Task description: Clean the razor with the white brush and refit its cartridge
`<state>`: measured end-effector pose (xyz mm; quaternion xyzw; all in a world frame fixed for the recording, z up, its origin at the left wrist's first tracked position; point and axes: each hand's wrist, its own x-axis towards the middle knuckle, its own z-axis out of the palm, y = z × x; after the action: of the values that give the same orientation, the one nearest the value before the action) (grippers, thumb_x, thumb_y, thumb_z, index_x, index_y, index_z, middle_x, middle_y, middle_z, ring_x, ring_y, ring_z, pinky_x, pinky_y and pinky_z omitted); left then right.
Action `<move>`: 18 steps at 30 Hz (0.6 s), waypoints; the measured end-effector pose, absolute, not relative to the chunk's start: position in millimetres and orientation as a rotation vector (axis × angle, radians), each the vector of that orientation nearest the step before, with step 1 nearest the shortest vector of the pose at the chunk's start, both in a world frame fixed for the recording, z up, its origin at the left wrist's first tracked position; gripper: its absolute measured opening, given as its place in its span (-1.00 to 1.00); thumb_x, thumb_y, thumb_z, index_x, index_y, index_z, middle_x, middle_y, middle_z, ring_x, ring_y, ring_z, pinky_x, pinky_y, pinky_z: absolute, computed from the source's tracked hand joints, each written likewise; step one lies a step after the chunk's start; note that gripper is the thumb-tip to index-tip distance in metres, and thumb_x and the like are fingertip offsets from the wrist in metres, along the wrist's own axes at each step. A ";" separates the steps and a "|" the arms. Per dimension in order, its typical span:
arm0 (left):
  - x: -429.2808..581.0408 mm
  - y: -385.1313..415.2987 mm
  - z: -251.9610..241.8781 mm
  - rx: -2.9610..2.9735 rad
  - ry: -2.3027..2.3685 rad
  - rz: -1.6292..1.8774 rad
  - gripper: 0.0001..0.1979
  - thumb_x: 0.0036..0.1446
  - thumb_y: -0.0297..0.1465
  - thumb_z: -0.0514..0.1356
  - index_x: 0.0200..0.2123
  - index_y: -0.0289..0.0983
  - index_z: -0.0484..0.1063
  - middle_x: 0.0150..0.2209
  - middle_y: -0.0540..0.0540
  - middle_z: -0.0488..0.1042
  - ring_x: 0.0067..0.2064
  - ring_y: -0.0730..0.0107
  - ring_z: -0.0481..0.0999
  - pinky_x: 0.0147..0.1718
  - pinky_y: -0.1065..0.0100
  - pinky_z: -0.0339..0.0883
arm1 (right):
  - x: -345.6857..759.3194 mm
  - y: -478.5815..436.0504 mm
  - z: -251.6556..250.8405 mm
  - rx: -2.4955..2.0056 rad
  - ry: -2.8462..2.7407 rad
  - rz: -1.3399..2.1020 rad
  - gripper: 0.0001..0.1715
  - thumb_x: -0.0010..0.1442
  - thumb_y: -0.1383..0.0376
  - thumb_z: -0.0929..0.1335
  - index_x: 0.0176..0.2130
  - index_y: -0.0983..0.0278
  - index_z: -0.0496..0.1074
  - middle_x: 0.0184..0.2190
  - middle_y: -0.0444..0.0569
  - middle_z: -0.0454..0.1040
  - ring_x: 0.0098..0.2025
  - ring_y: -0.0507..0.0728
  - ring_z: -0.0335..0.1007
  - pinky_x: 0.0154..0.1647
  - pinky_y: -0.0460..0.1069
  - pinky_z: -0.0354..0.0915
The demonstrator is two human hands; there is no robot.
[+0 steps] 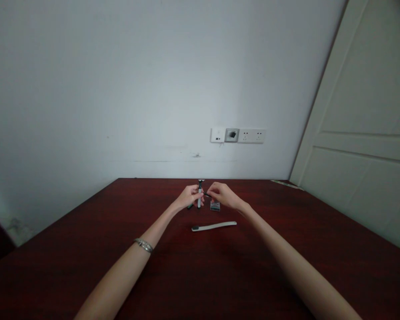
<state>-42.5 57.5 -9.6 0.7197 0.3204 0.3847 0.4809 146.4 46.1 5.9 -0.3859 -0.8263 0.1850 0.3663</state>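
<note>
Both hands meet far out over the middle of the dark red tabletop (286, 249), with the forearms stretched away from the camera. The left hand (188, 196) has its fingers clenched around a razor (199, 198). The razor stands upright, its pale handle in the grip and its dark head poking up above the knuckles. A short dark stub (190, 206) shows just below this hand, but it is too small to tell what it is.

The right hand (224, 194) is just beside the razor, its fingers pinched on a small dark piece (207, 195) held close against the handle. At this distance I cannot tell whether the piece touches the razor.

A small clear box (215, 206) lies on the tabletop right under the right hand, partly covered by the fingers. Nearer the camera, apart from both hands, lies a long white strip (214, 226) with a dark tip at its left end, roughly crosswise between the two forearms. The left wrist wears a silvery bracelet (143, 245).

A plain white wall (120, 89) rises behind the tabletop, with a row of sockets (238, 135) just above the hands. A pale panelled door (363, 133) fills the right side. The hands themselves hide how the razor handle is gripped.
</note>
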 end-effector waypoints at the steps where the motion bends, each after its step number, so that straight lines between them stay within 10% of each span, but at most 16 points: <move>1: -42.4 56.9 -9.2 1.757 0.786 0.939 -0.77 0.01 -0.32 0.19 -0.34 -0.33 0.25 -0.51 -0.05 0.45 -0.54 0.40 0.51 -0.66 0.54 0.27 | 145.9 45.9 6.1 -0.997 -2.123 0.477 -0.74 0.13 0.23 0.27 -0.44 0.35 0.42 -0.39 -0.04 0.43 -0.55 -0.03 0.36 -0.47 -0.13 0.27; 18: -44.6 50.8 1.1 1.653 0.786 1.054 -0.74 0.03 -0.28 0.19 -0.31 -0.33 0.25 -0.45 -0.10 0.47 -0.45 0.33 0.54 -0.59 0.44 0.39 | 169.5 45.5 13.8 -0.942 -1.969 0.502 -0.66 0.10 0.19 0.32 -0.19 0.35 0.50 -0.46 -0.01 0.53 -0.48 0.06 0.42 -0.39 -0.05 0.33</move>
<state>-44.6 50.8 1.1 0.6814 0.3238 0.4343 0.4922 169.5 45.5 13.8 -0.3786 -0.7912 0.2016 0.4359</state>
